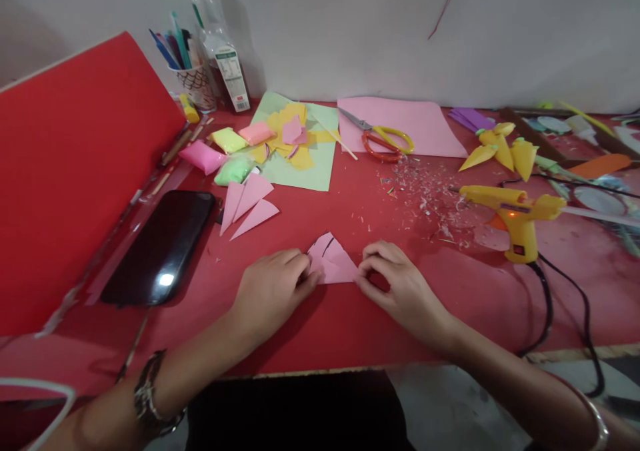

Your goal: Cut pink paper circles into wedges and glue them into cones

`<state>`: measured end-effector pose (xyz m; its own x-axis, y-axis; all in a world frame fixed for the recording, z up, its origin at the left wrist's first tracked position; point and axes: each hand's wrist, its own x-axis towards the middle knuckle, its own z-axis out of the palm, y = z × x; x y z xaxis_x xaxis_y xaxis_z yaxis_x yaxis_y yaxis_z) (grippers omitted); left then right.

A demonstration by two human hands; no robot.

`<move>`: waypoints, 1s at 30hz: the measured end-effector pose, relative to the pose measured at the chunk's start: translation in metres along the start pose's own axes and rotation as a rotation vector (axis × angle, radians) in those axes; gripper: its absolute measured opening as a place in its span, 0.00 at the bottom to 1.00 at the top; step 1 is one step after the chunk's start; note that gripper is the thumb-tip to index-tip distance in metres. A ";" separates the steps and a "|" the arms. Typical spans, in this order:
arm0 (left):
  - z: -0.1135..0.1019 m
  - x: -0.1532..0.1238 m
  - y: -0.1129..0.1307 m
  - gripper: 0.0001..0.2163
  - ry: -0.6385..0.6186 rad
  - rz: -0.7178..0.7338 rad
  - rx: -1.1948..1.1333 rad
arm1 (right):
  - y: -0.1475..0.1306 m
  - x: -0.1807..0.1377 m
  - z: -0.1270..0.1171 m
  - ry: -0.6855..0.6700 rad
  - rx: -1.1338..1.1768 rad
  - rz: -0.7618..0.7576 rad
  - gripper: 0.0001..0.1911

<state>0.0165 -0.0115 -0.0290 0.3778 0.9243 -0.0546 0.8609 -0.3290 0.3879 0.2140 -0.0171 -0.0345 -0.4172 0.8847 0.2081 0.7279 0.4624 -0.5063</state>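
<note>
A small folded pink paper piece (333, 261) lies on the red table (380, 317) near the front edge. My left hand (273, 287) pinches its left corner with curled fingers. At the paper's right corner my right hand (400, 284) presses with bent fingers. Three folded pink paper cones (249, 205) lie a little behind and to the left, apart from both hands.
A black phone (160, 247) lies at the left beside a tilted red board (70, 171). Scissors (380, 137) rest on a pink sheet (425, 127) at the back. A yellow glue gun (515, 221) with its black cord stands at the right, paper scraps (425, 194) before it. A pen cup (193, 81) stands at the back left.
</note>
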 end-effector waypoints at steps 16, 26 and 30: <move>0.005 -0.002 0.002 0.14 0.094 0.028 0.075 | 0.004 -0.008 -0.004 0.019 0.034 -0.020 0.11; 0.004 -0.003 -0.001 0.14 0.094 0.088 0.012 | 0.000 -0.010 -0.004 0.022 -0.033 -0.068 0.04; 0.003 -0.002 0.000 0.16 0.088 0.057 0.023 | -0.001 -0.007 -0.001 -0.032 -0.066 -0.089 0.02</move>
<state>0.0166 -0.0138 -0.0322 0.3956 0.9172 0.0482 0.8469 -0.3846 0.3673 0.2169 -0.0239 -0.0347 -0.4981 0.8381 0.2226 0.7211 0.5429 -0.4304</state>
